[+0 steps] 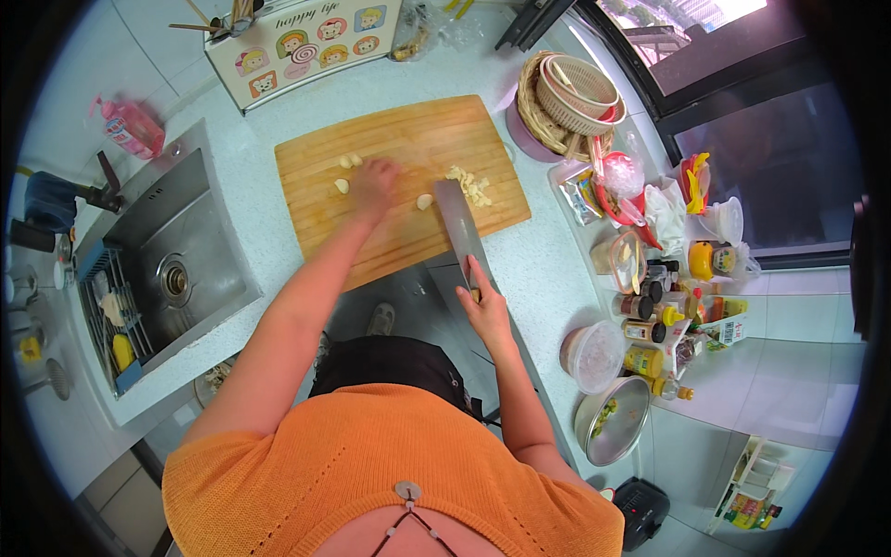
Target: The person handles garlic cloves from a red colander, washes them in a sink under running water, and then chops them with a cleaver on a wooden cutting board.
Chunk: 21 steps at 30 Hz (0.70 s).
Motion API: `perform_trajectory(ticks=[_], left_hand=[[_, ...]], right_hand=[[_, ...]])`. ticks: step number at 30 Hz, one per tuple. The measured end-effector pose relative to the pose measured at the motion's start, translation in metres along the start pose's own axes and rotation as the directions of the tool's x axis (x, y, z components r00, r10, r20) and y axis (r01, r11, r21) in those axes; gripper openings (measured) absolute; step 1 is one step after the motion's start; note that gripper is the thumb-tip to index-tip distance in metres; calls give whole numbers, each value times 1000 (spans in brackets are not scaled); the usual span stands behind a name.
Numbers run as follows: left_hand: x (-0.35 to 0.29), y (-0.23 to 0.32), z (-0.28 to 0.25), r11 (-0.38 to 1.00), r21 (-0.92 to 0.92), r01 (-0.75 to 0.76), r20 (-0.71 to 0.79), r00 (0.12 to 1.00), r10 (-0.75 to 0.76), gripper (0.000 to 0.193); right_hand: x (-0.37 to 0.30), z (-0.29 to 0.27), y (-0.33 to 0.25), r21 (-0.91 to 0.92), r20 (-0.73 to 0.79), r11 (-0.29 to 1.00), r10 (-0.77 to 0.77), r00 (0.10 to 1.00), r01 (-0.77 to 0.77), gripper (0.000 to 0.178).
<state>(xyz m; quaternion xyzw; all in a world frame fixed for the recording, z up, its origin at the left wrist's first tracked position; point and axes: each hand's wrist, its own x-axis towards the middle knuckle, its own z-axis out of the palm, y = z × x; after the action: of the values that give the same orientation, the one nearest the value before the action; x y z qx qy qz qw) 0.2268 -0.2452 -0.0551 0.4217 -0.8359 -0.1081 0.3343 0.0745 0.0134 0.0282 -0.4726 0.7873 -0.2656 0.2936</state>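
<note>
Closed around its handle, the person's right hand [489, 311] gripped a broad, grey metal kitchen knife [456, 223]; most of the handle was hidden by the hand. The knife's long axis ran nearly straight out from the body, leaning a little to the left, so that the far end of the blade pointed away from the person and the handle pointed back toward the right forearm. Its far part lay over the right side of a light-brown, rectangular wooden cutting board [432, 121], while the handle reached past the board's near edge. Whether the blade touched the wood could not be told. Just to the right of its far end lay a loose pile of small, pale chopped pieces [473, 188], and just to its left sat a single whitish, rounded clove [424, 201]. Blurred, the person's left hand [376, 178] was over the board's left half, beside a few whitish, unchopped cloves [342, 186]; how far it was open, or whether it held anything, could not be told.
</note>
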Motion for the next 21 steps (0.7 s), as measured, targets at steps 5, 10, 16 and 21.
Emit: perform_trajectory(ticks=[5, 10, 16, 21], left_hand=[[3, -22, -23, 995, 93, -45, -81, 995, 53, 32], [-26, 4, -43, 978, -182, 104, -75, 990, -120, 52], [-65, 43, -27, 990, 60, 127, 28, 991, -129, 59], [-76, 45, -29, 985, 128, 118, 125, 983, -134, 56]], right_hand=[[5, 5, 4, -242, -39, 951, -209, 977, 194, 62], [17, 24, 3, -301, -268, 912, -361, 893, 278, 69], [31, 48, 5, -639, 92, 758, -93, 991, 130, 85], [26, 38, 0, -548, 70, 819, -158, 985, 170, 87]])
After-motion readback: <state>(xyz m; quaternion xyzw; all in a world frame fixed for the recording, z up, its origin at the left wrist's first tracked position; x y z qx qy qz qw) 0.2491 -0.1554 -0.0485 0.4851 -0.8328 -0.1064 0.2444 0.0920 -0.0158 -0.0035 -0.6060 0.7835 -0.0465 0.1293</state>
